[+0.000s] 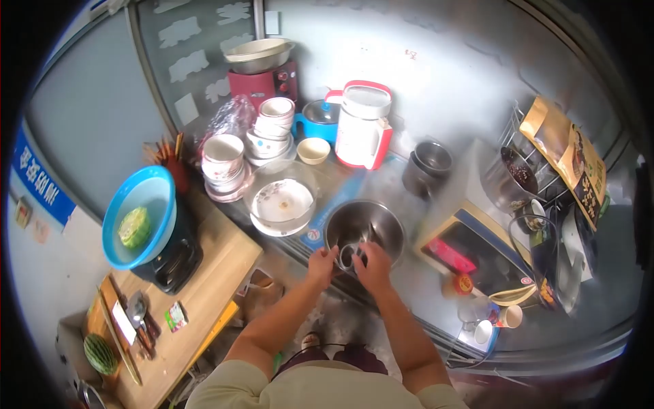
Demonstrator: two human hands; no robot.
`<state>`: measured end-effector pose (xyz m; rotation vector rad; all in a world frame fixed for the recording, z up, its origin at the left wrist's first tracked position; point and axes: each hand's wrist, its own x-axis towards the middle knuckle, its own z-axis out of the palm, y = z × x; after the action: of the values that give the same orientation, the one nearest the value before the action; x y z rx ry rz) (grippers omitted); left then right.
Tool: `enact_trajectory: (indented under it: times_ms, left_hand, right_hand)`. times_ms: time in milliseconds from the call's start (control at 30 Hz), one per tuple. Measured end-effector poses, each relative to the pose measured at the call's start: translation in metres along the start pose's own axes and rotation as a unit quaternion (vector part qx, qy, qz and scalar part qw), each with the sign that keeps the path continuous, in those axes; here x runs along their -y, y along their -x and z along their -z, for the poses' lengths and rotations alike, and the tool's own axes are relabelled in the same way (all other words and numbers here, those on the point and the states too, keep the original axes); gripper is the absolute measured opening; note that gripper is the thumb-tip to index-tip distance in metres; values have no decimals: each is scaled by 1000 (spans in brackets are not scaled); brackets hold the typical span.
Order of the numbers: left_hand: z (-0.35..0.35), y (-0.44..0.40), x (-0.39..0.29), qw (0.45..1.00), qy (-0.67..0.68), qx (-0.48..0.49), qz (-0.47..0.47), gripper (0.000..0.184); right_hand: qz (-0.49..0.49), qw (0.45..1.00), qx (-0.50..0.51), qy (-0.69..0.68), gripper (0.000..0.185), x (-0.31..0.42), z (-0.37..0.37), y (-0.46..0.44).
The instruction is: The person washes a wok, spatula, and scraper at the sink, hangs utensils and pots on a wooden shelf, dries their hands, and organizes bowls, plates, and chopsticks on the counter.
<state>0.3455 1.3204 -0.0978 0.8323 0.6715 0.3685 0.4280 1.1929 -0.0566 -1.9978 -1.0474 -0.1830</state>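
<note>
A wide stainless steel bowl (338, 217) stands near the counter's front edge. Over its near rim, my left hand (322, 264) and my right hand (373, 264) are close together, fingers closed. Between them is a small round cup-like thing (347, 256) with a shiny rim; its exact kind is unclear. My left fingertips pinch its left side, and my right fingers close on its right side. Something thin and shiny, perhaps a utensil handle (370, 230), shows inside the bowl just above my right hand. My fingers partly cover the cup-like thing.
Left of the bowl stand a glass bowl (282, 178) and stacked bowls (223, 151). Behind are a red-and-white appliance (364, 126) and dark pots (427, 169). A framed board (470, 235) lies right. On the wooden table (228, 238) are a blue basin (110, 235) and a cleaver (123, 322).
</note>
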Motion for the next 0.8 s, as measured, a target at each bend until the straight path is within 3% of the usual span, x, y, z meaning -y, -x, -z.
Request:
enact_trajectory:
  times_ms: [33,133,233,333,533,567,633,733,800]
  left_hand:
    - [-8,-2,-8,1000,-6,-10,19,18]
    - [-17,-20,-11,998,-51,-36,26,22]
    - [-23,-28,-11,998,-32,-35,29,32]
    - [-23,-20,-27,993,-23,-112,17,47]
    - [17,-18,-78,962,95,-248,-62,69]
    - [22,-21,-86,959,112,-254,-52,69]
    - [31,-27,-100,952,146,-265,-34,68]
    - [44,-37,-99,960,141,-240,-24,63]
    - [49,-48,-99,958,186,-211,-53,57]
  right_hand:
    - [-14,999,13,51,41,-4,0,0]
    - [-73,977,-124,159,56,-3,11,-6]
    - [-243,950,-146,128,70,-25,14,-10]
    - [-265,946,-187,-24,75,-48,9,-9]
    - [-318,935,-101,-121,73,-65,-2,-22]
    - [-230,968,-101,-21,71,-61,2,-26]
    - [-40,979,-97,174,67,-38,19,-47]
    - [-18,997,39,61,65,-32,7,-67]
    - [-83,989,91,84,68,-29,-5,-81]
